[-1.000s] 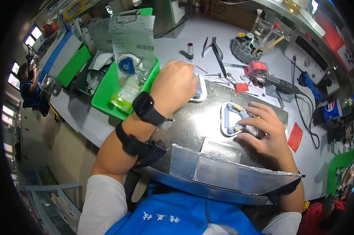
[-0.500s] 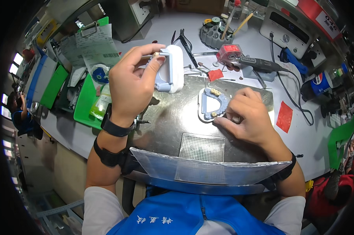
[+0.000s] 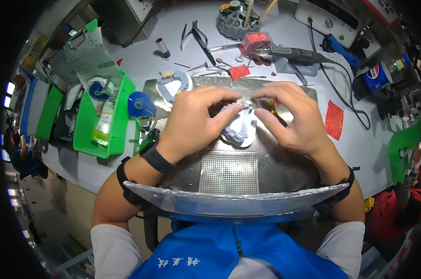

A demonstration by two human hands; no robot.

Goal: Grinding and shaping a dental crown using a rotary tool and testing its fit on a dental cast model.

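Note:
A grey-blue dental model on a white base (image 3: 238, 134) lies on the metal plate (image 3: 285, 172) between my hands. My left hand (image 3: 191, 122) reaches over it from the left, thumb and forefinger pinched around a small pale tooth crown (image 3: 240, 102) at its far end. My fingers partly cover the model. To its right is my right hand (image 3: 294, 118), thumb and fingers apart, the tips close to the model with nothing seen between them. A second dental model (image 3: 174, 87), with a yellowish crown piece, rests by the plate's far left corner.
Beyond the plate lie pliers (image 3: 201, 42), burs and a red scrap (image 3: 239, 72). A corded handpiece (image 3: 296, 55) sits on a stand, right of a round bur holder (image 3: 238, 21). A green tray (image 3: 105, 146) stands left; a perforated metal grid (image 3: 229, 173) is near me.
The model my left hand held up now lies at the far left. That hand has moved right to the other model. My right hand has spread its fingers; the view has shifted.

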